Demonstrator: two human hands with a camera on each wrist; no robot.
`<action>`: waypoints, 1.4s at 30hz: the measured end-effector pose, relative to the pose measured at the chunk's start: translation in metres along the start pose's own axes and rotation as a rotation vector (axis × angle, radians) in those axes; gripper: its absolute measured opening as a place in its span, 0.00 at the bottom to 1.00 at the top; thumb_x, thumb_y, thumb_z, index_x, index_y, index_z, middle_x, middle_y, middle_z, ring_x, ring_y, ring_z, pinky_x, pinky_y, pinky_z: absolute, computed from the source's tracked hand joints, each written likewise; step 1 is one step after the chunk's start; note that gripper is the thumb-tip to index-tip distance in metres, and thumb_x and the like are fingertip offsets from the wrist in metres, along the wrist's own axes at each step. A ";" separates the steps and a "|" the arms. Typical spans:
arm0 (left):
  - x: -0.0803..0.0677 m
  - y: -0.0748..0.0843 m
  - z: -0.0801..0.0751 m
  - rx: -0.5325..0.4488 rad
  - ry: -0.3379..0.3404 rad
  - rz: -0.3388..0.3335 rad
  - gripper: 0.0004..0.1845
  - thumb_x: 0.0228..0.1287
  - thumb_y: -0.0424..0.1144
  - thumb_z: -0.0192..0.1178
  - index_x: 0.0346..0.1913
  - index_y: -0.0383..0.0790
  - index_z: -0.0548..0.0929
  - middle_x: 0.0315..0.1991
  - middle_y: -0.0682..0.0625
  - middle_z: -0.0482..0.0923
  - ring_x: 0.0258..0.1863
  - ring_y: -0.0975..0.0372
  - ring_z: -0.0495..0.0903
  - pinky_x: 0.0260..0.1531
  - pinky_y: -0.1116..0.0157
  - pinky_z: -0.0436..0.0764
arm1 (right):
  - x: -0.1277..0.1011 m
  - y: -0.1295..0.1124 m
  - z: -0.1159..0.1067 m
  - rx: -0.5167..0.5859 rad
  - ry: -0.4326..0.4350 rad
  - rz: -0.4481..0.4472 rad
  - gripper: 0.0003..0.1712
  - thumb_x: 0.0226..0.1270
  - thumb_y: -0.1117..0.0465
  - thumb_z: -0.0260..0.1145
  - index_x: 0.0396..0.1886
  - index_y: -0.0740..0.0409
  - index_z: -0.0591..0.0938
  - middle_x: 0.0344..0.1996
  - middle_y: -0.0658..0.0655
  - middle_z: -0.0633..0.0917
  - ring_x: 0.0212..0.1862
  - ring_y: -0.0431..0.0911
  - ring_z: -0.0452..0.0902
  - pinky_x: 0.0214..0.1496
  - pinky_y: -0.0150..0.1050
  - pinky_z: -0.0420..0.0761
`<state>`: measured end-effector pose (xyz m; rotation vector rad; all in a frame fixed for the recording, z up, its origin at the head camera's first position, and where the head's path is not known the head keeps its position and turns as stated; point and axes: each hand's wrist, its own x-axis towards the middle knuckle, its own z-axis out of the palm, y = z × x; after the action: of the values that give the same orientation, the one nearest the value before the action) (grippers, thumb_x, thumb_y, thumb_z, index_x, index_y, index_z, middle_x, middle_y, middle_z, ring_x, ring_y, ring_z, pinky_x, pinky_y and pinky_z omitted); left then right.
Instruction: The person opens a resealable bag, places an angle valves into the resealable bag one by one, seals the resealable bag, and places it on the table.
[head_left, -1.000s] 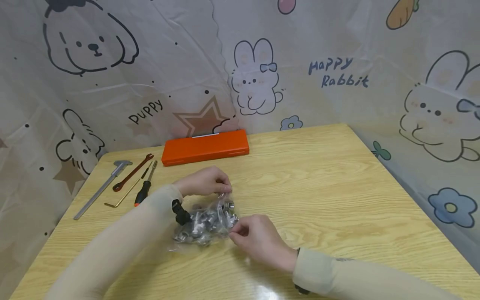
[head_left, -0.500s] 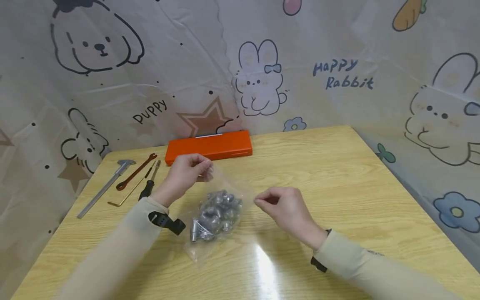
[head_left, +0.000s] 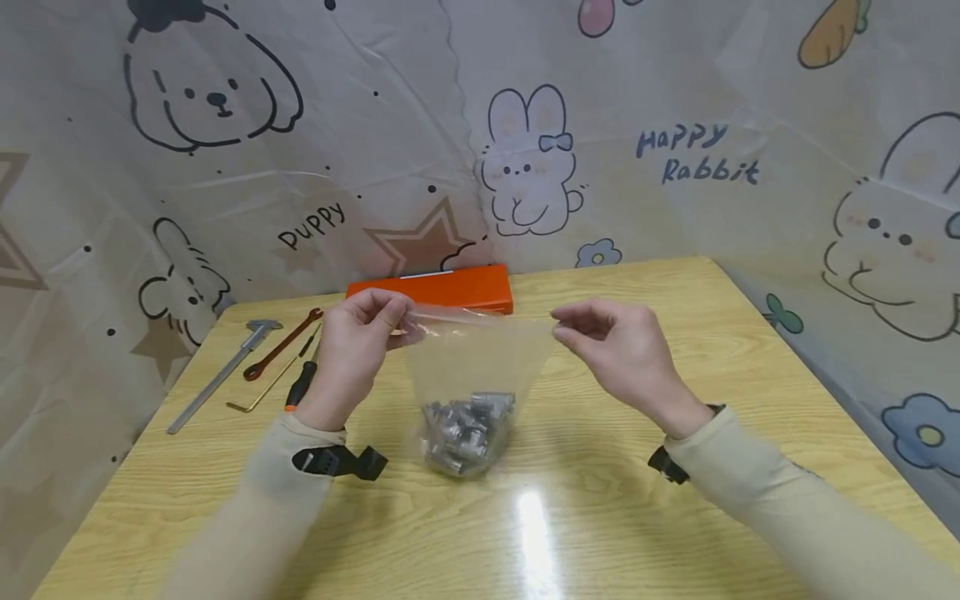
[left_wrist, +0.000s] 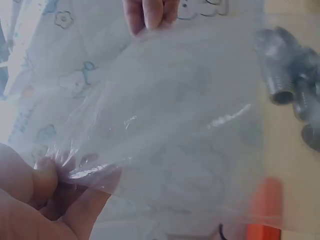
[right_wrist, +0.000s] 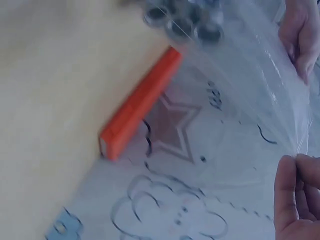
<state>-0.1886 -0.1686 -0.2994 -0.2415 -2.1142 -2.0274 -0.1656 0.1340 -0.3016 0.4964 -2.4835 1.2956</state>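
A clear plastic bag (head_left: 480,354) hangs upright between my hands, stretched flat along its top edge. At its bottom lies a heap of silvery metal sockets (head_left: 468,433), close over the table. My left hand (head_left: 356,346) pinches the bag's left top corner between thumb and fingers. At the opposite top corner, my right hand (head_left: 622,354) pinches the plastic with thumb and forefinger. The left wrist view shows the film (left_wrist: 165,120) gathered in creases at the left fingers, with several tubular sockets (left_wrist: 277,65) at the right. In the right wrist view, the right fingertips (right_wrist: 286,172) meet on the bag's corner.
An orange case (head_left: 472,287) lies at the table's back edge, partly behind the bag and left hand. To the left lie a caliper (head_left: 225,375), a reddish wrench (head_left: 281,346), a gold L-shaped rod (head_left: 262,387) and a black-handled screwdriver (head_left: 302,385). Printed cloth hangs behind the wooden table (head_left: 675,517).
My hands have spread apart and risen, drawing the bag from lying on the table to hanging upright. The sockets have slid together to its bottom.
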 end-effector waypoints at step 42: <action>-0.019 0.002 0.050 -0.064 0.145 0.279 0.07 0.66 0.35 0.63 0.37 0.32 0.84 0.30 0.41 0.83 0.30 0.53 0.84 0.39 0.58 0.85 | 0.020 0.003 -0.040 0.065 0.131 0.039 0.12 0.66 0.53 0.70 0.38 0.57 0.90 0.35 0.53 0.88 0.34 0.45 0.78 0.33 0.32 0.75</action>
<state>-0.1710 -0.1180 -0.3042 -0.3650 -1.8184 -1.8905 -0.1810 0.1657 -0.2733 0.3679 -2.3616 1.3808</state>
